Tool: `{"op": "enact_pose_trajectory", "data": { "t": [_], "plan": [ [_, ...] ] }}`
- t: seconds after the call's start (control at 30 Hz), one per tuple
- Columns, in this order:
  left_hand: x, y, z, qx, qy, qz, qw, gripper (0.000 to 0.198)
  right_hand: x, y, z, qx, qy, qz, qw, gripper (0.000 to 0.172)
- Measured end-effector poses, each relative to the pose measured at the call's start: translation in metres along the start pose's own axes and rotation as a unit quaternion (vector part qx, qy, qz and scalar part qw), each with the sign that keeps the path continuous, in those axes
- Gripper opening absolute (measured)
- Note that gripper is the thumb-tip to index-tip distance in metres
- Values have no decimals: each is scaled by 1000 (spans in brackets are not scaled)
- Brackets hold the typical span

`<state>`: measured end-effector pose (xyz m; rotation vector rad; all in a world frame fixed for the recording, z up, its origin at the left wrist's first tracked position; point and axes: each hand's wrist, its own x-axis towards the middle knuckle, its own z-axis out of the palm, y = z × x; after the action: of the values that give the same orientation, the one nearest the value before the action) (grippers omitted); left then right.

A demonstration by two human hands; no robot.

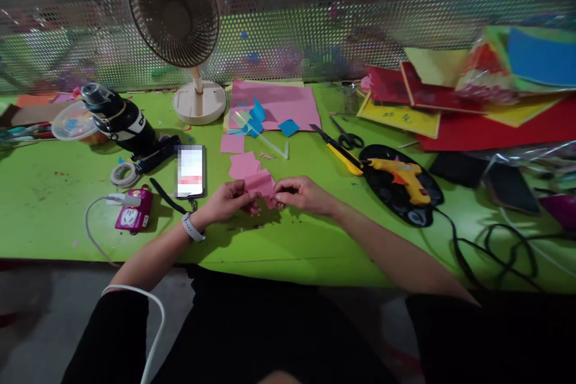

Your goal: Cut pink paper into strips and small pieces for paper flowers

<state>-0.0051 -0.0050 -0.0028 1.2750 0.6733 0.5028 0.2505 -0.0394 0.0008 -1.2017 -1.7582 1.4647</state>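
Note:
My left hand [229, 199] and my right hand [302, 193] meet over the green table [54, 204], both pinching a small folded pink paper piece [261, 185] between them. The left fingers grip its left edge, the right fingers its right edge. Just behind it lie loose pink paper squares [243, 163], and farther back a large pink sheet [288, 105] with blue paper scraps [257, 115] on it. A watch is on my left wrist.
A phone [190, 171] lies left of my hands, with a pink device [134, 211], tape roll [123, 174] and black bottle [120, 120]. A desk fan [180, 18] stands behind. To the right are scissors [346, 135], a yellow cutter [344, 157], a glue gun [400, 177] and stacked coloured paper [472, 108].

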Motion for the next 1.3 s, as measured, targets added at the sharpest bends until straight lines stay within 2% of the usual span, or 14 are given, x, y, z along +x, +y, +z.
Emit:
{"op": "enact_pose_trajectory", "data": {
  "t": [0.1, 0.23, 0.37, 0.43, 0.5, 0.57, 0.63, 0.7, 0.77, 0.83, 0.97, 1.13, 1.23, 1.3],
  "plan": [
    [0, 1, -1, -6, 0, 2, 1000, 47, -1, -4, -4, 39, 21, 8, 999, 22],
    [-1, 3, 2, 26, -6, 8, 1000, 47, 1, -3, 15, 35, 6, 24, 999, 33],
    [0, 2, 1, 72, 54, 35, 995, 44, 2, -4, 31, 0, -16, 34, 999, 43],
    [2, 1, -2, 65, 77, 30, 994, 44, 1, -10, 19, -55, -9, 47, 997, 43],
    [4, 1, -4, 25, 99, 18, 995, 45, -1, -16, -8, -153, 46, 60, 985, 39],
    [5, 2, -4, -33, 125, 4, 992, 46, -5, -18, -47, -296, 184, 88, 933, 36],
    [6, 5, -5, -91, 145, -11, 985, 48, -8, -13, -85, -455, 276, 147, 834, 35],
    [7, 6, -6, -136, 153, -23, 979, 49, -10, -2, -111, -557, 257, 231, 755, 36],
    [7, 5, -7, -163, 160, -31, 973, 48, -11, 10, -121, -591, 207, 280, 728, 37],
    [8, 3, -8, -175, 174, -32, 969, 43, -9, 19, -120, -600, 181, 288, 725, 35],
    [10, -1, -9, -191, 186, -26, 963, 35, -7, 27, -112, -629, 195, 257, 708, 32],
    [10, -1, -7, -219, 201, -12, 955, 39, -5, 35, -118, -627, 211, 276, 697, 49],
    [9, -1, -6, -215, 192, -6, 958, 38, -4, 42, -120, -619, 187, 277, 710, 41],
    [9, -1, -6, -214, 189, -7, 958, 38, -3, 47, -118, -598, 179, 257, 738, 36]
  ]
}}
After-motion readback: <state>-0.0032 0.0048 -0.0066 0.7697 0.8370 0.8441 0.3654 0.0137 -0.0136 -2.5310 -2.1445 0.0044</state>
